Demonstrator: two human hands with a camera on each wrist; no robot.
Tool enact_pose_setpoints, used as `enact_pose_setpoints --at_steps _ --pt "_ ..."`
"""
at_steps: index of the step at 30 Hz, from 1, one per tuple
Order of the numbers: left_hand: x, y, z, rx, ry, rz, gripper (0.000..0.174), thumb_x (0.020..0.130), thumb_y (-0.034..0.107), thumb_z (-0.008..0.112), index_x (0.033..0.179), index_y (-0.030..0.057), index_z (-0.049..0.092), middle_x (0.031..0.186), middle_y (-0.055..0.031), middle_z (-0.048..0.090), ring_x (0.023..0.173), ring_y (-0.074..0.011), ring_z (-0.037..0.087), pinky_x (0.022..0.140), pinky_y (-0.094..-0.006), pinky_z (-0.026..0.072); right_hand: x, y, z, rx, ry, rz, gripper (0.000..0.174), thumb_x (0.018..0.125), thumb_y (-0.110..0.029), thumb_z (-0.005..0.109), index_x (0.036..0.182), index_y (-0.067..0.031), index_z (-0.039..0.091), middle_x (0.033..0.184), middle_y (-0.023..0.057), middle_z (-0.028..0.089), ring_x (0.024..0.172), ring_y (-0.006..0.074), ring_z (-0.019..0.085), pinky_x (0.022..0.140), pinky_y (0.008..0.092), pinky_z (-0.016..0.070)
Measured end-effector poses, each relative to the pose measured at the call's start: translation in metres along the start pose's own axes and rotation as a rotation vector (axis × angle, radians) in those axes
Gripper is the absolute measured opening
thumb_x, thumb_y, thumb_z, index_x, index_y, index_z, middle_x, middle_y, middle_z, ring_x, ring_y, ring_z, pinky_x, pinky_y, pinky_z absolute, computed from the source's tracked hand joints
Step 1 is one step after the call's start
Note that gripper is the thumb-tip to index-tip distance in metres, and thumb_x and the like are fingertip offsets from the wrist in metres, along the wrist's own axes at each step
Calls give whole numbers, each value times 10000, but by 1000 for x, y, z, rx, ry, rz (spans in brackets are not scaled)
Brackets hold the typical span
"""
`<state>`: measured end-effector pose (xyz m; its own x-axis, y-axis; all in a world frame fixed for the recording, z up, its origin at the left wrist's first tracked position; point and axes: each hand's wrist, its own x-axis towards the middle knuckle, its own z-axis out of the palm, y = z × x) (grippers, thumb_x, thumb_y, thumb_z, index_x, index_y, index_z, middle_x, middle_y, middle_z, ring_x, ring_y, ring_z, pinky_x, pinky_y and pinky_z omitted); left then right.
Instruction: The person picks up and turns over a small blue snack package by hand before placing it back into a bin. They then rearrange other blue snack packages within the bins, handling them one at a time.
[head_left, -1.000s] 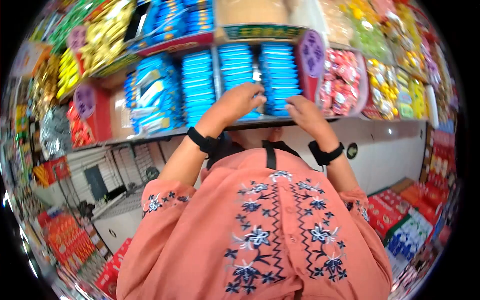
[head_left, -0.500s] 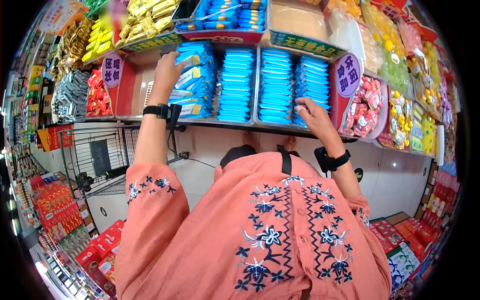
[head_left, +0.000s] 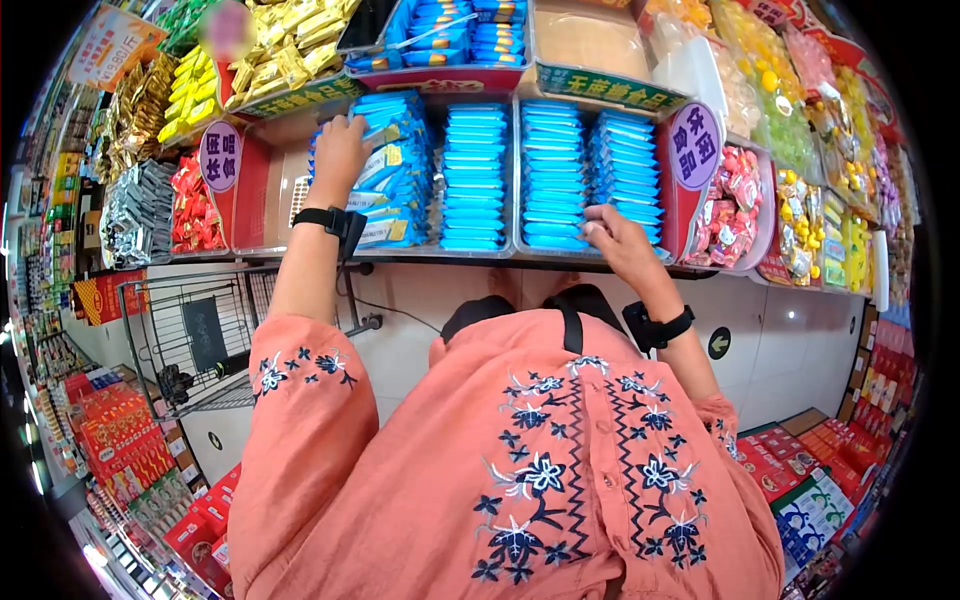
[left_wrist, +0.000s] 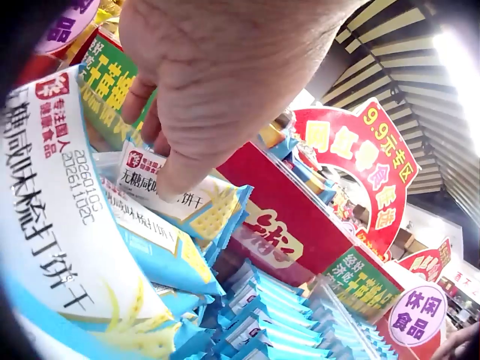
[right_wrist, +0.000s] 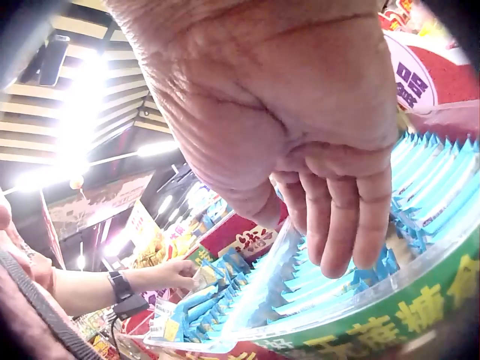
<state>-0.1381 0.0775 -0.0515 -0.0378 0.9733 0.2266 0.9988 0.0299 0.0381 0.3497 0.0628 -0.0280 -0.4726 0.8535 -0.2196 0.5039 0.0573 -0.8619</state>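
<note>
My left hand (head_left: 340,155) is over the left bin, at the edge of a loose pile of blue-and-white cracker packets (head_left: 395,160). In the left wrist view its thumb presses on the printed face of one cracker packet (left_wrist: 214,208), with fingers bent behind the packet's far edge. My right hand (head_left: 622,245) rests at the front of two neat rows of blue packets (head_left: 552,165). Seen from the right wrist, its fingers (right_wrist: 341,217) hang down loosely over the row, thumb apart from them, gripping nothing.
Another upright row of blue packets (head_left: 475,175) stands between the hands. Red dividers with purple signs (head_left: 697,145) flank the bins. Pink-wrapped sweets (head_left: 735,200) lie to the right, yellow packets (head_left: 295,50) behind. A wire cart (head_left: 205,335) stands below left.
My left hand has moved left from the middle rows to the loose pile, then come slightly nearer and onto a packet. My right hand stays by the right rows, fingers shifted slightly.
</note>
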Motion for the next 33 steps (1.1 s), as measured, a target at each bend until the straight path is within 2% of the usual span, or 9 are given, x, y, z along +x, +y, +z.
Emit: enact_pose_setpoints --at_steps 5,8,9,12,14,16,19,24,33 --pt "-4 -1 -23 -109 58 88 283 805 174 755 1059 101 653 1007 -145 656 992 -375 625 814 -488 511 5 6 -2 92 -7 -19 297 989 -172 605 1206 31 607 895 124 699 795 201 661 740 337 523" --pt "-10 10 -55 -398 112 -184 232 926 189 695 1130 99 633 957 -116 675 883 -291 670 772 -393 536 19 10 -14 108 -97 4 312 1003 -159 585 1247 36 589 988 114 700 886 190 693 786 316 543" --pt "-8 12 -61 -445 168 -193 226 985 203 648 1167 71 631 925 -86 690 798 -181 670 684 -312 547 26 10 -18 104 -138 18 321 1009 -152 576 1267 40 579 1034 111 700 930 185 710 810 306 553" --pt "-9 37 -81 -967 93 -547 251 997 224 637 1165 38 630 956 -50 691 805 -107 650 644 -268 549 45 1 -19 163 -157 11 336 999 -179 595 1259 35 588 1076 114 688 932 185 706 796 305 555" --pt "-11 81 -103 -1071 -15 -517 341 1004 254 630 1220 -9 616 955 -55 687 785 -89 641 601 -264 547 61 -9 -16 284 -210 8 383 998 -214 609 1285 37 576 1119 128 675 934 190 704 792 308 559" --pt "-16 115 -93 -1135 -178 -493 334 1012 280 617 1244 41 643 938 -5 654 763 -64 613 605 -233 530 70 -22 -15 373 -242 7 434 999 -247 617 1317 42 556 1153 142 664 942 200 705 792 313 565" --pt "-17 175 -82 -1208 -325 -476 322 1013 290 621 1222 50 673 900 23 643 759 -46 591 608 -210 493 85 -37 -18 501 -267 28 541 1010 -295 622 1397 60 489 1206 164 641 975 232 712 797 328 581" --pt "-9 230 -58 -1268 -359 -420 312 1016 294 627 1190 44 692 906 25 657 741 -38 565 603 -205 459 97 -33 -33 701 -295 91 465 1013 -267 618 1354 36 530 1169 118 658 960 212 708 774 312 588" --pt "10 252 -49 -1444 -265 -503 408 1036 350 582 1227 -8 627 1019 -56 656 868 -105 610 656 -253 526 103 -7 -45 863 -166 115 271 1009 -218 613 1206 -34 586 1097 80 671 919 181 696 771 320 594"
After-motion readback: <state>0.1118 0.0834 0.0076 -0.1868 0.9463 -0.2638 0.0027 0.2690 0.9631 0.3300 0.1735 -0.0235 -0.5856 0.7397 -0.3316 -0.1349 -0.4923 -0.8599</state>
